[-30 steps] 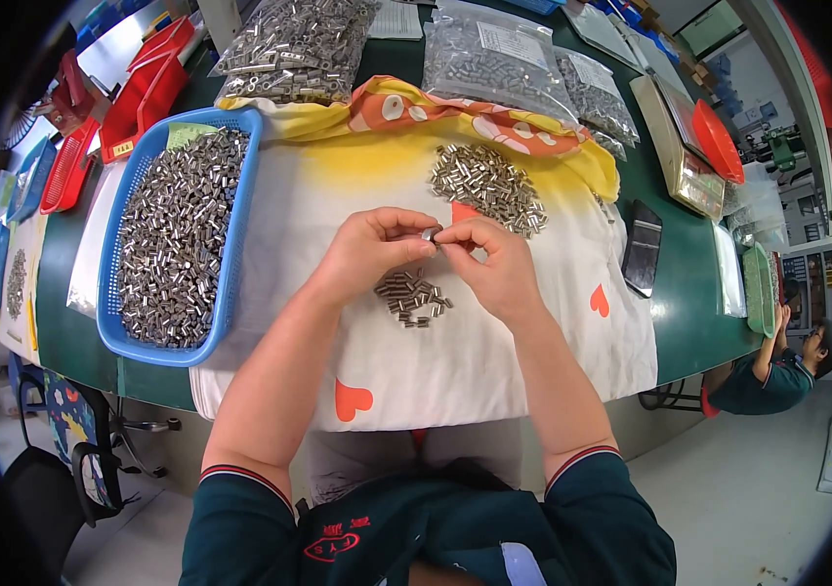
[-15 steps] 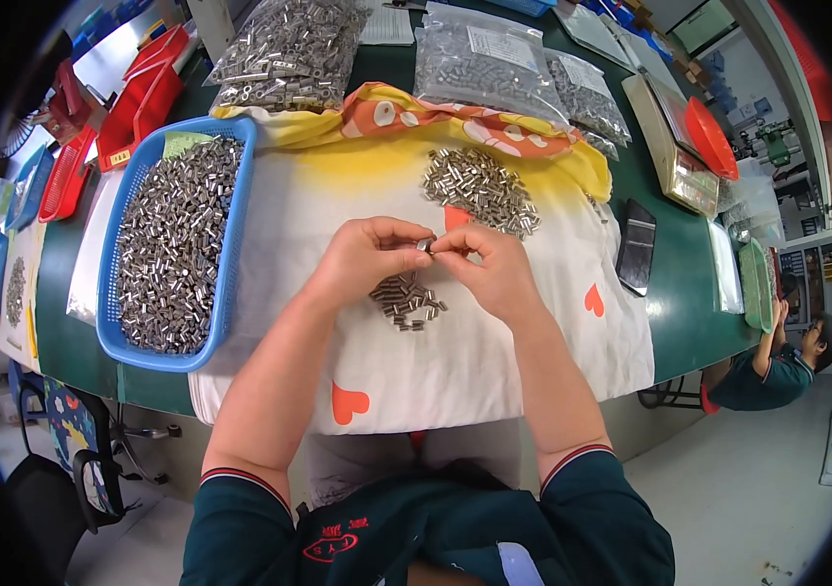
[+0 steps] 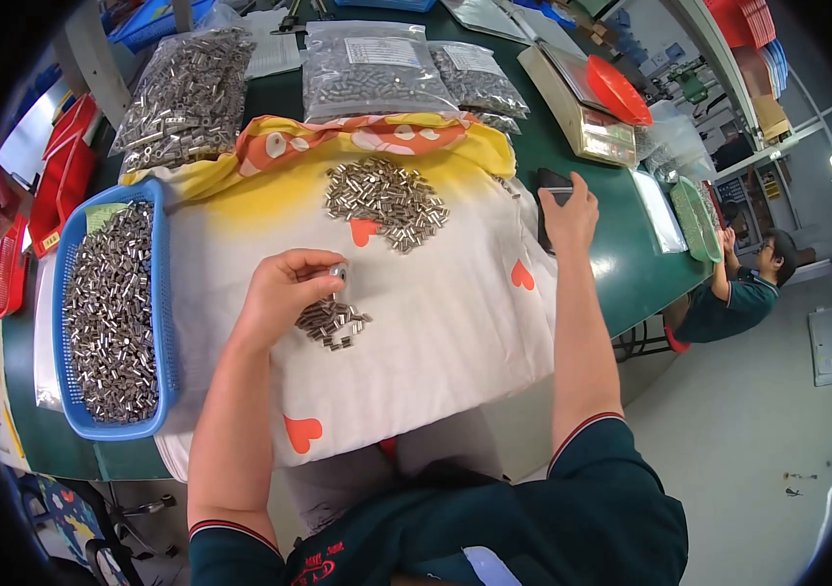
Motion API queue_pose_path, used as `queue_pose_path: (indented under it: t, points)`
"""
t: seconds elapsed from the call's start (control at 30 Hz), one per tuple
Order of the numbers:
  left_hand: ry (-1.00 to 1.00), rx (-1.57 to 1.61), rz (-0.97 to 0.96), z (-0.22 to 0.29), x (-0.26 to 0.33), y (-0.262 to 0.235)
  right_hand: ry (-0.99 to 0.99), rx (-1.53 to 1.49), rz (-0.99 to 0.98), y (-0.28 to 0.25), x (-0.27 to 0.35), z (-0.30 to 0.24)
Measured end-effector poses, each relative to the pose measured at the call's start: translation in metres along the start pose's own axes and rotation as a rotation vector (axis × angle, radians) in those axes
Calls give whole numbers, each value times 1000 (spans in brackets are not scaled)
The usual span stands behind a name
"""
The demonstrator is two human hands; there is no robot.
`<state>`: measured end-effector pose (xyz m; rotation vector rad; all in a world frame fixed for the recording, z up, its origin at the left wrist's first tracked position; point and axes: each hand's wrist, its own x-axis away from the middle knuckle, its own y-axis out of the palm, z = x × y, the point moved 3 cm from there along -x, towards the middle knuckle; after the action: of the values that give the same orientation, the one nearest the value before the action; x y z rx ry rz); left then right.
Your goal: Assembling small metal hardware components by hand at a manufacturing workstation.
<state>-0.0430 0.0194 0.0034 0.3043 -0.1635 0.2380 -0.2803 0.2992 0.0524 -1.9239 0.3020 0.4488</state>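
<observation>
My left hand (image 3: 284, 293) pinches a small shiny metal sleeve (image 3: 339, 271) between thumb and fingers, above the white cloth (image 3: 436, 342). Just under it lies a small pile of metal sleeves (image 3: 333, 324). My right hand (image 3: 572, 217) reaches out to the cloth's right edge, its thumb and fingers on either side of a dark smartphone (image 3: 555, 183). The hand covers part of the phone. Farther back on the cloth is a larger heap of sleeves (image 3: 387, 200).
A blue basket (image 3: 167, 342) full of metal sleeves stands at left. Bags of metal parts (image 3: 372, 73) line the back. A scale (image 3: 572, 112) with a red tray (image 3: 618, 90) stands back right. Another person (image 3: 743, 293) sits at far right beside a green basket (image 3: 694, 220).
My right hand has left the pinched sleeve and gone right to the smartphone. My left hand keeps the sleeve. The whole view has turned toward the right.
</observation>
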Motion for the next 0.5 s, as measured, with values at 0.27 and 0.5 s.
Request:
queue_pose_path:
  t: [0.27,0.5]
  points:
    - [9,-5,-1,-3,0,-8,208,202,-382,28,-15,31]
    - [5,-4,16,-1,1,-6,244,260,-422,34,-23,34]
